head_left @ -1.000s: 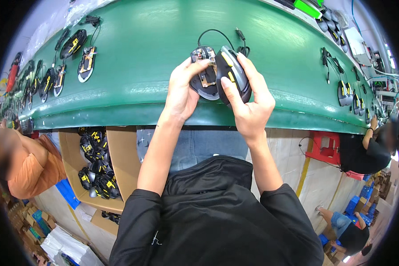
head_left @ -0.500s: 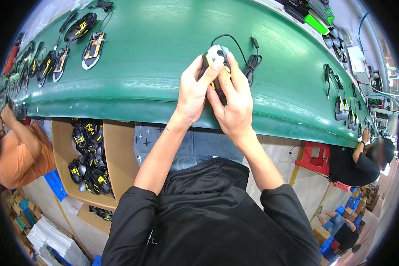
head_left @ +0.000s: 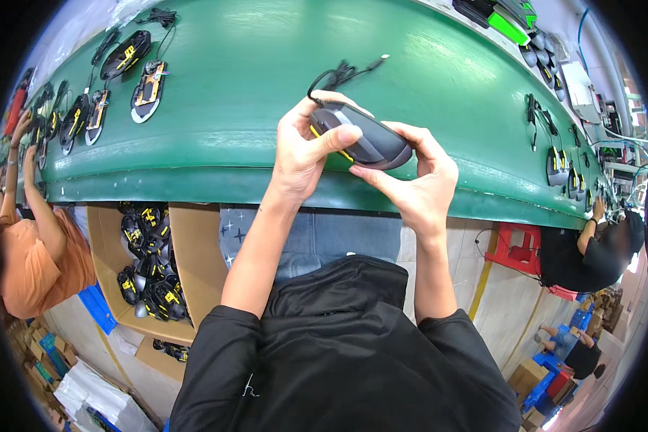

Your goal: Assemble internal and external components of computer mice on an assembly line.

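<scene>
A light, rigid, smooth mouse (head_left: 363,140) is clamped by 2 hands, left (head_left: 306,147) and right (head_left: 417,183), best gripped at its sides.

I see open green belt (head_left: 266,108) on all sides of my two hands, which hold a mouse (head_left: 363,140) above its near edge. To the left, a broad bare stretch runs up to the opened mouse shells (head_left: 147,90). To the right, the surface stays free as far as the mice (head_left: 558,165) near the far end. Just behind the left hand (head_left: 302,151), a coiled cable (head_left: 338,72) lies on the belt; it looks loose, though I cannot confirm it. Below the edge, a cardboard box (head_left: 194,259) stands left of my knees.
</scene>
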### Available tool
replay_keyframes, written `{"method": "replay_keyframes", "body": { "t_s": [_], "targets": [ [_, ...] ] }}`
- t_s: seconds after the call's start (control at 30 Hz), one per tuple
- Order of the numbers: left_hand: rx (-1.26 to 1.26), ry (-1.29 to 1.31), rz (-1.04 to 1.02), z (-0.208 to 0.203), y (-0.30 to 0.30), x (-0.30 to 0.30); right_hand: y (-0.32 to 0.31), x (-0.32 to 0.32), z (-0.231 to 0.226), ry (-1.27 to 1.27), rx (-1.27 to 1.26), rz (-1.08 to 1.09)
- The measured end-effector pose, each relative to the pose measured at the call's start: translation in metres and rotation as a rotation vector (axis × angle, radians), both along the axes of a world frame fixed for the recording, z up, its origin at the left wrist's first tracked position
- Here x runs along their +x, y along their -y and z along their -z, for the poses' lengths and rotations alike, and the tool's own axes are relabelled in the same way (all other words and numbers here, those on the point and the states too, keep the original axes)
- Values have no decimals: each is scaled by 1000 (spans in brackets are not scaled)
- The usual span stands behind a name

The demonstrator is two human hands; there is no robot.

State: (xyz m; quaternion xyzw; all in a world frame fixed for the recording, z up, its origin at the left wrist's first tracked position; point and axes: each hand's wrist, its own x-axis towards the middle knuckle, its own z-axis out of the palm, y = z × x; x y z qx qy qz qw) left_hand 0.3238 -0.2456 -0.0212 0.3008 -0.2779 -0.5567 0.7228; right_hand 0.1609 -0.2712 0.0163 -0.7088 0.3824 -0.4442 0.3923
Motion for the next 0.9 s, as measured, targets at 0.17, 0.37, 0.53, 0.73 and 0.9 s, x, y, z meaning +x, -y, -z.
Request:
{"method": "replay_keyframes", "body": {
  "t_s": [0.17, 0.37, 0.53, 0.73, 0.9],
  "targets": [
    [-170, 54, 78, 0, 3, 2, -2, -10, -3, -78, -61, -21],
    [-197, 56, 79, 7, 0, 6, -5, -8, -7, -85, -206, -46],
    [-238, 73, 117, 6, 0, 8, -9, -10, -4, 42, -65, -11],
    [-355, 4, 145, 9, 5, 10, -8, -10, -7, -34, -152, -13],
    [-282, -16, 215, 4, 1, 14, -14, -7, -11, -66, -143, 14]
  ]
}}
